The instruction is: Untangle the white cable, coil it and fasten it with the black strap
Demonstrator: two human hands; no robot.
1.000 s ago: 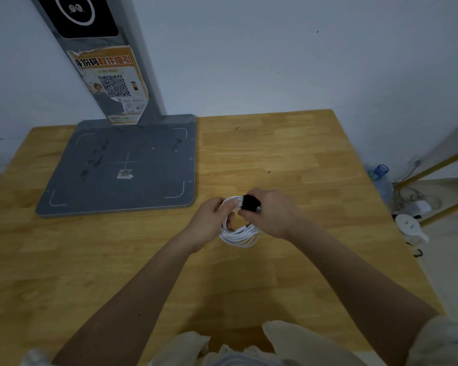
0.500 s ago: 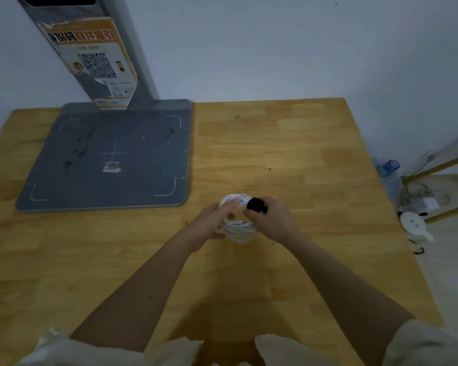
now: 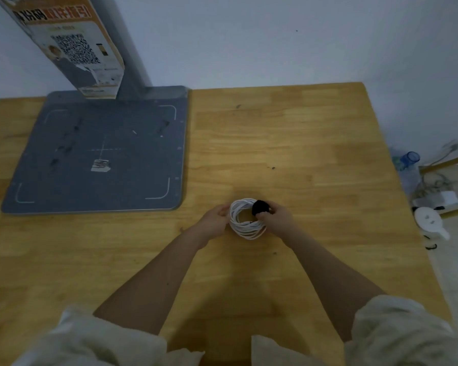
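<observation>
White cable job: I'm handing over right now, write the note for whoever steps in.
Left hand: holds the left side of the white cable coil.
Right hand: fingers pinch the black strap, which sits on the coil's upper right.
Position: coil is at the wooden table, right of the grey base plate; whether it rests on the table is unclear.
Done: cable untangled and coiled.
Left: whether the strap is fully closed cannot be told; check it holds, then release.

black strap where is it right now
In the head view, the black strap sits on the right side of the white cable coil, pinched by the right hand.
</observation>
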